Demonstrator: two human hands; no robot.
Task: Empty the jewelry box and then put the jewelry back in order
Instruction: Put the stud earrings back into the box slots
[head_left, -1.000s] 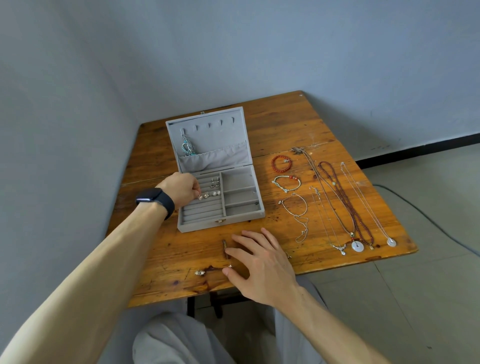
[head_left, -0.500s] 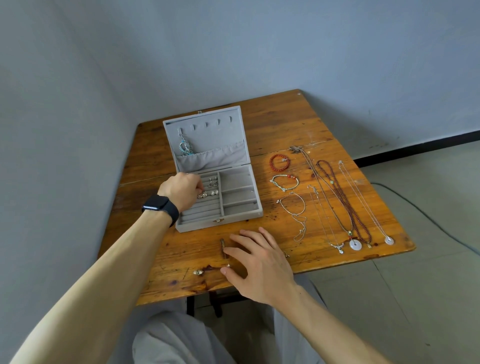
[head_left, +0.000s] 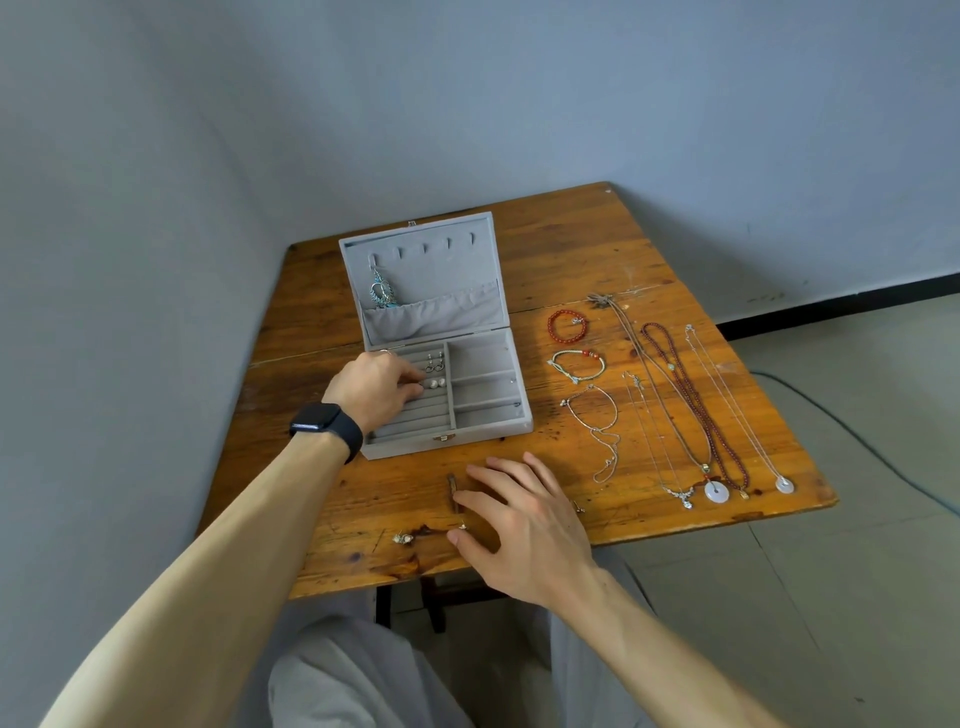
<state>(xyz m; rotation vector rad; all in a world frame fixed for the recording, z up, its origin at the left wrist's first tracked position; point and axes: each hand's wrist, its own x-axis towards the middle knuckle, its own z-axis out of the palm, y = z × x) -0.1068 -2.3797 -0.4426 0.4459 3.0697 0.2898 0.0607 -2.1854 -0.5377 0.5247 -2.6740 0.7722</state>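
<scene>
While the left hand (head_left: 376, 387) reaches into the grey jewelry box (head_left: 483, 434) near the middle of the frame, the right hand (head_left: 524, 519) lies flat on the wooden desk (head_left: 571, 244) just below the box, fingers spread and holding nothing. The left hand's fingers are curled over the rows of slots on the left side of the box, right next to two pearl earrings (head_left: 436, 383). I cannot tell if those fingers are pinching anything, because the hand hides them. A black watch (head_left: 324, 423) sits on that wrist. Just above the pearls is a pair of hoop earrings (head_left: 435, 364). The box lid stands open, and a blue-green piece (head_left: 383, 293) hangs from a hook inside it. The three spaces on the right side of the box look bare. Close to the right hand are tiny things: a small brown piece (head_left: 453, 491) by the fingertips and a silver earring (head_left: 402, 538) a bit to the left of the thumb. On the right side of the frame, more jewelry lies in neat lines on the desk: a red bead bracelet (head_left: 567, 326), a green cord bracelet (head_left: 577, 364), a silver chain bracelet (head_left: 592, 410), a long dark red bead necklace (head_left: 691, 400), and thin chains ending in a white ring pendant (head_left: 716, 491) and a round white pendant (head_left: 784, 485). A grey cable (head_left: 852, 431) runs over the floor at the far right.
</scene>
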